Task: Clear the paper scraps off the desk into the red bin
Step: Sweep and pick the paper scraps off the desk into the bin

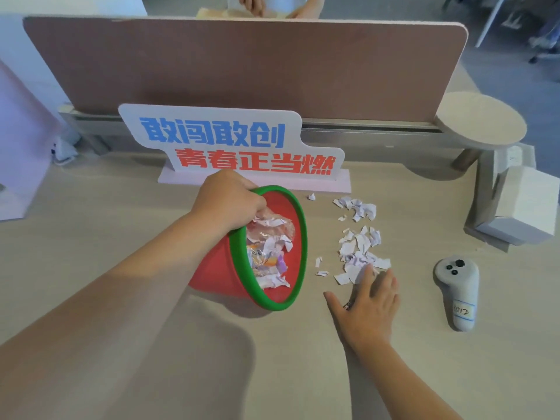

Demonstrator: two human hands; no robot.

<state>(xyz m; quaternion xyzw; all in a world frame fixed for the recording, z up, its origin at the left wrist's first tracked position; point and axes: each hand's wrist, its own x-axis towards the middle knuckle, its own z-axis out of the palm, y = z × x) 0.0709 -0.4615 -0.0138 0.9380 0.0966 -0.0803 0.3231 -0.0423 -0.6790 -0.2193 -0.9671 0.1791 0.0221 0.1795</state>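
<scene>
The red bin [218, 268] with a green rim is tilted, its mouth facing right toward the scraps. My left hand [227, 201] grips its upper rim. Crumpled paper and wrappers [269, 253] lie inside it. White paper scraps [359, 247] are strewn over the desk right of the bin, with a second cluster [357, 207] farther back and a few stray bits [319, 266] closer to the bin. My right hand [368, 304] lies flat and open on the desk, its fingertips touching the near edge of the scrap pile.
A grey handheld controller [459, 292] lies to the right of the scraps. A white sign with blue and red characters [233, 140] stands behind the bin, before a brown divider [242, 65]. Stacked white boxes [521, 207] sit at the right edge. Another person's hands show beyond the divider.
</scene>
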